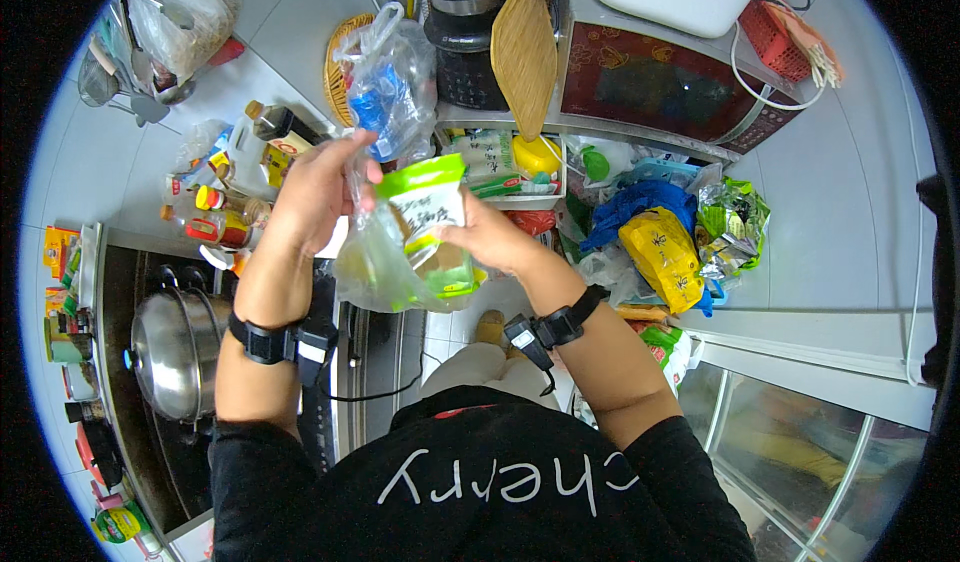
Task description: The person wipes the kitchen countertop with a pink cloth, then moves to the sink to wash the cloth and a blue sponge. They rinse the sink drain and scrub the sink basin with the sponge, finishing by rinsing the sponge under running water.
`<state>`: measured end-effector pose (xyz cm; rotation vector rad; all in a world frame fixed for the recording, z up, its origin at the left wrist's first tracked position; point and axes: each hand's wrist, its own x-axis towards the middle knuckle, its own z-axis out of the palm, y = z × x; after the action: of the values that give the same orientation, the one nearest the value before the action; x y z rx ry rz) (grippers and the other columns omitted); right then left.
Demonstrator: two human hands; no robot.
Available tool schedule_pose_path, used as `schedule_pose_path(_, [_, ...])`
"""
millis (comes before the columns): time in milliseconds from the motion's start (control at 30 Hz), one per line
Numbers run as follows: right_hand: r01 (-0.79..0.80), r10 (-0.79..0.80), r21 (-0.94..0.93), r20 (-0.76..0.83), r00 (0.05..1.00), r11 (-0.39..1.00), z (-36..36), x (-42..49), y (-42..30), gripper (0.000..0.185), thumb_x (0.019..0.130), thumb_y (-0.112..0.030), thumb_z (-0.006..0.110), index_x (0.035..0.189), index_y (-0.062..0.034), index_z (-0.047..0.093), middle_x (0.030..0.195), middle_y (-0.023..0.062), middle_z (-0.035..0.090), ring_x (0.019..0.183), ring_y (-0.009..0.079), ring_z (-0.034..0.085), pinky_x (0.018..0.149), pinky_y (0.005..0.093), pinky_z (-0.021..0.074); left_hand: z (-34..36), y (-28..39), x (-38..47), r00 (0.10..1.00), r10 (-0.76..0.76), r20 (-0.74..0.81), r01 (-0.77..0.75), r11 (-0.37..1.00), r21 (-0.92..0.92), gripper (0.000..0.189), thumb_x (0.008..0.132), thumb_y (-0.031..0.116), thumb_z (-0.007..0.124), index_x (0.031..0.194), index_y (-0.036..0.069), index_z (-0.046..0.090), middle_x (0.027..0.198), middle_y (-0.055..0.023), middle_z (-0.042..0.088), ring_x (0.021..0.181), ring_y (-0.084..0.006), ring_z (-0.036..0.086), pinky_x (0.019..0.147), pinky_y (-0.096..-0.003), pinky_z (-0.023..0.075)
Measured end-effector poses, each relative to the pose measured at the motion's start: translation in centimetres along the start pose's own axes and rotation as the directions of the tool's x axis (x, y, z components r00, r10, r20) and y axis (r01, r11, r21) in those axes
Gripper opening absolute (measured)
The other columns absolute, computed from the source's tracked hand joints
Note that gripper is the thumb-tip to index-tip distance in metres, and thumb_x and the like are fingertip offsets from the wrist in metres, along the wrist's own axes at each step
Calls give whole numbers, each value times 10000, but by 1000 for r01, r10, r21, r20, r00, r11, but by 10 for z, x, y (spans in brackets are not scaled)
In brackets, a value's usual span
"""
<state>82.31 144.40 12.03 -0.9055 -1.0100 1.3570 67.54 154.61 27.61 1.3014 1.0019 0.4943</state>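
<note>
In the head view my right hand (pixel 487 232) grips a green and white food packet (pixel 439 217) by its right side, with the thumb across its front. A thin clear plastic bag (pixel 382 269) hangs from my left hand (pixel 322 187), whose fingers are raised around its upper edge. The packet lies against the bag's right side; whether it is partly inside I cannot tell. Just beyond my left hand stands another clear plastic bag (pixel 394 89) with blue things in it, in front of a wicker basket (pixel 337 59).
A blender (pixel 469 74), a wooden board (pixel 525 52) and a microwave (pixel 660 82) stand at the back. Bottles (pixel 285 131) crowd the left, near a steel pot (pixel 176 356) on the stove. At right lie a yellow packet (pixel 660 254) and a blue bag (pixel 645 206).
</note>
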Motion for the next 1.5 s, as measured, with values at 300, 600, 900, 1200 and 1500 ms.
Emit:
schedule_pose_path(300, [77,243,-799,271,932,596,40,8,8,580,749,-236,697,1252,-47,478,1121,214,601,1013,365,591,867,409,469,25,16,-20,952,-124,279,54,968,246,410,946,324,489,1079,-44,613,559,-39,587,441,-161,597,418,-198,436])
schedule_pose_path(600, [106,108,-919,158,981,380,-30,-56,-44,328,867,-263,563,1073,-8,572,955,149,626,900,346,597,785,425,467,-18,32,-40,977,-5,213,-16,995,96,415,944,341,484,1039,-31,642,502,-1,518,366,-100,464,392,-205,384])
schedule_pose_path(900, [309,99,-830,298,949,-465,-53,-100,-107,141,717,-127,580,858,-121,570,782,30,528,868,209,493,773,338,397,-39,-4,-14,994,-49,100,10,933,359,352,931,324,514,940,6,664,512,-7,529,385,-93,493,399,-202,402])
schedule_pose_path(1200, [-139,-226,-885,-261,939,445,-3,-102,-57,254,709,-312,710,785,-87,619,700,72,609,669,267,613,618,373,499,20,-81,-34,861,-128,492,-13,962,272,252,859,19,492,1033,-26,669,875,-86,687,650,-124,651,551,-225,470])
schedule_pose_path(1500, [98,-276,-585,-223,935,805,12,-109,5,663,717,-151,723,1333,-108,482,1132,147,600,942,261,602,825,332,474,80,-110,-56,948,100,301,-294,633,716,239,701,235,781,776,18,714,673,-85,669,622,-92,579,610,-282,464])
